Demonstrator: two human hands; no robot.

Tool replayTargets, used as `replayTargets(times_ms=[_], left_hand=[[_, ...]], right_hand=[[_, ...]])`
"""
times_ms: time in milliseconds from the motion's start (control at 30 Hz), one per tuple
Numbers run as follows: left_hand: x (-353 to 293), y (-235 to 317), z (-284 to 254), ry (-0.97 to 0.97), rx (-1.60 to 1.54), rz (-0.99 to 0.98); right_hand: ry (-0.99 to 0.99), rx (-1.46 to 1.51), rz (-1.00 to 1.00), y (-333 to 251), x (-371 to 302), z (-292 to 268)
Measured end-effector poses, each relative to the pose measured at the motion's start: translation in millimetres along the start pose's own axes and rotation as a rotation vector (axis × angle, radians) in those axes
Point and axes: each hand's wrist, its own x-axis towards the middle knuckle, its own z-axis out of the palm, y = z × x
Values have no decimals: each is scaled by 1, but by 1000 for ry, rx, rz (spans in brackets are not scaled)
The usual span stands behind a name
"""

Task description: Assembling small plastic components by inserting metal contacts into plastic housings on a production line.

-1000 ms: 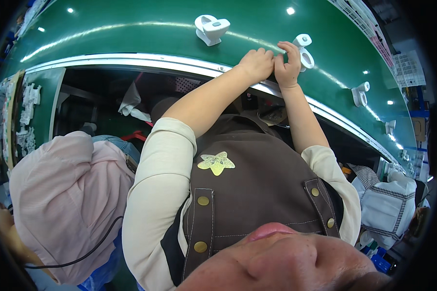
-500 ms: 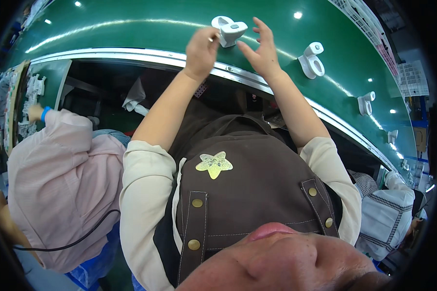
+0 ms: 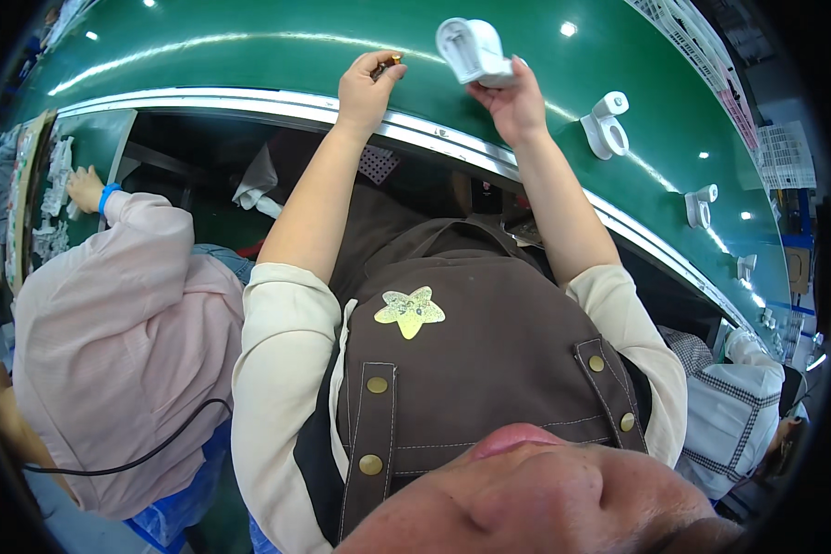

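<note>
My right hand [image 3: 517, 103] grips a white toy toilet [image 3: 487, 51] at its lower right, lifted and tipped so that its underside, with a hollow in it, shows. To the left, my left hand [image 3: 364, 92] is closed on a small battery [image 3: 390, 66], dark with a gold-coloured end. Whether more batteries lie inside the fingers is hidden. The hands are apart, both over the near edge of the green table [image 3: 249, 65].
More toy toilets stand in a row to the right, the nearest toy toilet [image 3: 607, 129] beside my right hand. White baskets [image 3: 785, 157] are at the far right. At the left, a co-worker's hand [image 3: 85, 189] with a blue wristband is at white parts [image 3: 57, 180].
The toy toilet has been lifted off the table and tipped over by my right hand, which was open beside it. My left hand has moved left, away from the toy. The row has shifted slightly right.
</note>
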Motion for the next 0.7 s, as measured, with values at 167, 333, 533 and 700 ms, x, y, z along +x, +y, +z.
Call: replayTargets(times_ms=[167, 333, 533, 700], left_hand=[[-22, 20, 13, -83, -493, -34], [-38, 45, 25, -92, -595, -63], [-39, 49, 31, -142, -528, 123], [-42, 61, 32, -88, -332, 302]], right_hand=[[-174, 228, 183, 14, -30, -22], [-207, 301, 166, 21, -47, -23], [-209, 339, 133, 27, -47, -24], [-226, 339, 131, 30, -44, -28]])
